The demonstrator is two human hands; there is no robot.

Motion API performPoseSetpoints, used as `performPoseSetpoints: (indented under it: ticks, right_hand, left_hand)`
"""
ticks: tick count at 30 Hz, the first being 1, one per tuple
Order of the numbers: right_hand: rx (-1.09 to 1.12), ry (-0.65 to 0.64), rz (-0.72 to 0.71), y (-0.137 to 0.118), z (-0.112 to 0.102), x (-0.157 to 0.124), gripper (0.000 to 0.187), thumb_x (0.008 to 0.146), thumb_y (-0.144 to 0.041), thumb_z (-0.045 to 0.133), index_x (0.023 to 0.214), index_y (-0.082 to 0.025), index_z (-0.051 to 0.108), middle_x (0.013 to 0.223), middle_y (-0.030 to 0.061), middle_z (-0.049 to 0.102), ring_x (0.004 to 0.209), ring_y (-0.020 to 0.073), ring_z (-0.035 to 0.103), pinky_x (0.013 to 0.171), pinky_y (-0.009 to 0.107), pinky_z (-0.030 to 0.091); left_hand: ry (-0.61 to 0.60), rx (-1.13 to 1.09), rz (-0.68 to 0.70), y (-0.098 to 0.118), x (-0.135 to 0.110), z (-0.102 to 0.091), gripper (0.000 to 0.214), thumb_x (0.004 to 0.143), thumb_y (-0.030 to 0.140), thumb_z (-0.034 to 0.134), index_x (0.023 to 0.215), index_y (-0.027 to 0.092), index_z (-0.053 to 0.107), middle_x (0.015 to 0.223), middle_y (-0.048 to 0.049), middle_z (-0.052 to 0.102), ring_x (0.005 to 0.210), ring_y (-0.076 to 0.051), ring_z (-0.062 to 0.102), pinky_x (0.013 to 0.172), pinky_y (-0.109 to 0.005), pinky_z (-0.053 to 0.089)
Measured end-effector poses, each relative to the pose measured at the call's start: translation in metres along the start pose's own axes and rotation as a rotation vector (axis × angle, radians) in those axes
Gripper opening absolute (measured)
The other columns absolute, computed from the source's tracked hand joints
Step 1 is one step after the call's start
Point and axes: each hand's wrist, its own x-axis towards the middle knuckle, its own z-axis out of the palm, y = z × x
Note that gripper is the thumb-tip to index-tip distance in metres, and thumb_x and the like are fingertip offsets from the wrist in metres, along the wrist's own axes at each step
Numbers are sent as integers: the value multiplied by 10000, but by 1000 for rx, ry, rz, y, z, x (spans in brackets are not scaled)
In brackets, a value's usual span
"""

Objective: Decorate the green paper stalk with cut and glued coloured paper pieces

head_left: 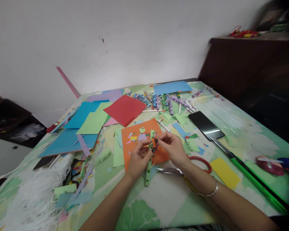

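Note:
My left hand [141,158] is closed around a narrow light-green paper piece [147,175] with dark dots along it. It stands nearly upright; I cannot tell whether it is a flat strip or a rolled tube. Close beside its upper part, my right hand [172,148] is pinched shut, and whatever sits between its fingertips is too small to make out. Beneath both hands lies an orange paper sheet [130,163] scattered with small coloured paper scraps [134,138]. Scissors [170,171] with red and yellow handles rest under my right forearm.
A phone [204,123] and a green-handled cutting tool [252,179] lie to the right, near a yellow paper piece [225,173]. Red paper [125,109] and blue sheets [79,115] spread at left. White string [36,192] is heaped front left. Decorated paper rolls [170,107] sit at the back.

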Motion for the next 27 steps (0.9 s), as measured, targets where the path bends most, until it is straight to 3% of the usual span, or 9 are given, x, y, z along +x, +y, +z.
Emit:
performPoseSetpoints:
  ticks: [4,12,16,18,21,24,27]
  right_hand:
    - [-45,-12,-45,1,2,-2,318,616,-397,758,614,-174,531,587,-21,575,561,109,544,555,239,449]
    - [-91,-50,-90,5,6,-8,294,659,-400,738,624,-181,547,613,-9,567,579,114,523,558,246,431]
    - [-93,-70,-90,4,8,-8,305,677,-425,728,638,-179,553,616,-9,576,580,112,525,561,243,438]
    - [-112,-84,-94,-3,8,-8,307,716,-451,693,653,-177,568,611,-5,587,575,117,540,566,252,451]
    - [-198,-65,-150,-27,-1,-11,310,768,-467,642,670,-175,605,615,14,615,571,128,565,581,274,473]
    - [-314,92,-264,-58,-34,-24,238,747,-427,681,712,-195,644,672,30,658,641,149,611,633,302,489]
    - [-464,453,-350,-82,-87,-48,152,733,-365,717,775,-222,688,727,59,676,685,157,629,654,340,465]
  left_hand:
    - [65,26,-32,5,2,0,257,728,323,697,922,174,617,994,-65,647,886,-188,648,745,-273,523]
    - [185,15,-73,16,2,2,196,706,326,710,774,161,630,1095,-75,617,914,-191,623,600,-217,530]
    - [178,-38,-68,17,2,1,184,694,304,723,757,152,640,1092,-71,604,917,-183,617,674,-262,561]
    - [163,-61,-53,16,2,0,185,694,300,723,756,141,651,1120,-77,585,935,-185,610,715,-283,568]
    - [159,-88,-80,13,3,-2,201,682,307,734,766,139,664,1161,-77,559,901,-175,617,657,-258,568]
    - [144,-160,-116,10,4,-5,206,660,303,753,746,137,667,1162,-68,554,847,-148,623,638,-246,564]
    - [119,-268,-165,8,5,-6,199,635,274,776,728,141,660,1125,-55,579,774,-117,635,654,-241,558]
